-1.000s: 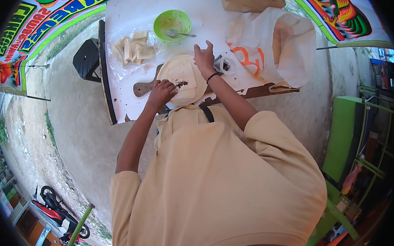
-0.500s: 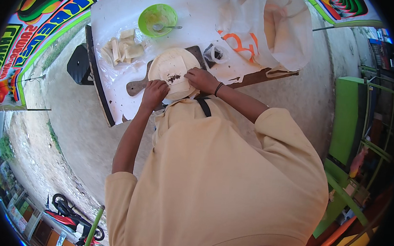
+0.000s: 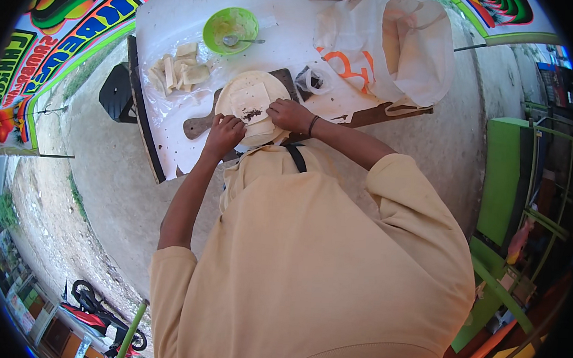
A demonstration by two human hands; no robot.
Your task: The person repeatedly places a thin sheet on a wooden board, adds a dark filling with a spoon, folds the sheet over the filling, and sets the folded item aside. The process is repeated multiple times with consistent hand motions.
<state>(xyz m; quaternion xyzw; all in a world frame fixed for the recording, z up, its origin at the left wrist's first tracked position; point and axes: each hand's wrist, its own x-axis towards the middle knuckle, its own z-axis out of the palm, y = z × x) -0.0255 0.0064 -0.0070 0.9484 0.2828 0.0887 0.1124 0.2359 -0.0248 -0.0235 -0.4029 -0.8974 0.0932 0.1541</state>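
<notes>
A stack of thin round pale wrapper sheets [image 3: 237, 97] lies on a wooden paddle-shaped cutting board [image 3: 195, 127]. On top is a smaller squarish wrapper [image 3: 253, 97] with a patch of dark crumbly filling [image 3: 251, 113] near its front edge. My left hand [image 3: 226, 134] rests at the front left of the stack, its fingers curled over the wrapper's near edge. From the right, my right hand [image 3: 291, 116] pinches the wrapper's side beside the filling. Both thumbs are mostly hidden.
Behind the board stands a green bowl [image 3: 230, 31] holding a spoon [image 3: 242, 41]. Folded pale wrapper pieces [image 3: 179, 68] lie on clear plastic at left. A small plastic bag with dark contents [image 3: 310, 80] sits right of the board, near a large white bag [image 3: 413, 49].
Both hands stay almost where they were, with only slight finger movement at the wrapper's near edge. The whole view has shifted a little.
</notes>
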